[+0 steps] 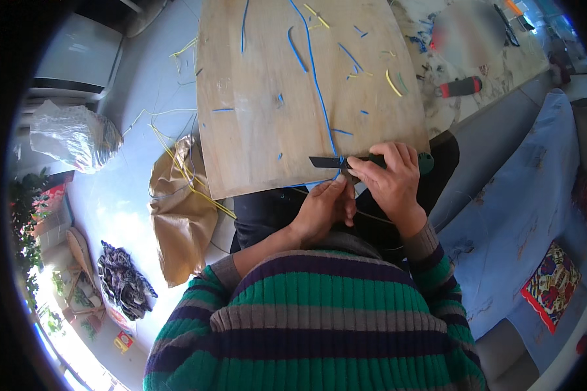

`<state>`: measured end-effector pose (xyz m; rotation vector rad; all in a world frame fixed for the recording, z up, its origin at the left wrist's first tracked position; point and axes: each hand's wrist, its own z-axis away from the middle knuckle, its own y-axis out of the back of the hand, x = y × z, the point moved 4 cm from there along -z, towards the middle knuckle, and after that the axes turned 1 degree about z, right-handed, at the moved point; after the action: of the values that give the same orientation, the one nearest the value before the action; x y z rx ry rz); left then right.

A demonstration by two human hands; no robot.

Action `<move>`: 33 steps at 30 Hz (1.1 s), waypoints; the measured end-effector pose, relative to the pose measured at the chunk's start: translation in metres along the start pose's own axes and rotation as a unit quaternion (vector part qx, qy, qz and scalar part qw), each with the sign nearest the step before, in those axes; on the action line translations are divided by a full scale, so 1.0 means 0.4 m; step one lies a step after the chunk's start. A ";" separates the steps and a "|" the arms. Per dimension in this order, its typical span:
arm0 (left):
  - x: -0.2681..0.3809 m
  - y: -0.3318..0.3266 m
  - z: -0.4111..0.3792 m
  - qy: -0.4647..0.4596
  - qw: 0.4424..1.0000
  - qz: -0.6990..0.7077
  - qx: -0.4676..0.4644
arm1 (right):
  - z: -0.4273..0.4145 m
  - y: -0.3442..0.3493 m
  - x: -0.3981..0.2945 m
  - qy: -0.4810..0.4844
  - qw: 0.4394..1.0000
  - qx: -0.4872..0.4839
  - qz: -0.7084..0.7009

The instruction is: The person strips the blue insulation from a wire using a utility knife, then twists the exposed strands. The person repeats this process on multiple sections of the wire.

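My right hand [394,177] grips a utility knife with a green handle [425,163]. Its dark blade [324,162] points left, just above the near edge of the wooden board [254,141]. A long blue wire [318,83] runs down the board to the blade, where small blue shavings or insulation bits cling. My left hand [326,201] pinches the blue wire at the board's edge, right below the blade. Another stretch of blue wire lies along that edge to the left. Whether the blade has cut into the wire cannot be made out.
Blue and yellow insulation scraps [393,83] dot the board. A red-and-black tool handle [459,87] lies on the marble-patterned table [499,80]. On the left are yellow wires [191,183], a brown sheet [183,229] and a clear plastic bag [73,134]. A cloth-covered sofa [504,225] stands right.
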<state>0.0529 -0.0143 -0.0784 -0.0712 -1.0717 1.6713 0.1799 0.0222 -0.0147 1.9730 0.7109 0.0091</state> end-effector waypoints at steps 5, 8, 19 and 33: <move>-0.003 0.003 0.001 0.005 1.000 0.006 -0.005 | 0.004 -0.011 0.005 -0.002 1.000 -0.018 -0.009; -0.001 -0.001 -0.002 0.010 1.000 0.003 -0.011 | 0.003 -0.014 0.006 -0.009 1.000 -0.021 -0.006; -0.006 0.010 -0.008 0.000 1.000 -0.010 -0.025 | -0.015 -0.035 0.013 -0.020 1.000 -0.022 -0.001; -0.011 0.018 -0.017 -0.004 0.999 -0.020 -0.034 | -0.050 -0.057 0.028 -0.025 1.000 -0.016 0.006</move>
<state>0.0530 -0.0137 -0.0891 -0.0862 -1.1305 1.6001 0.1723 0.0512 -0.0266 1.9403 0.6621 -0.0215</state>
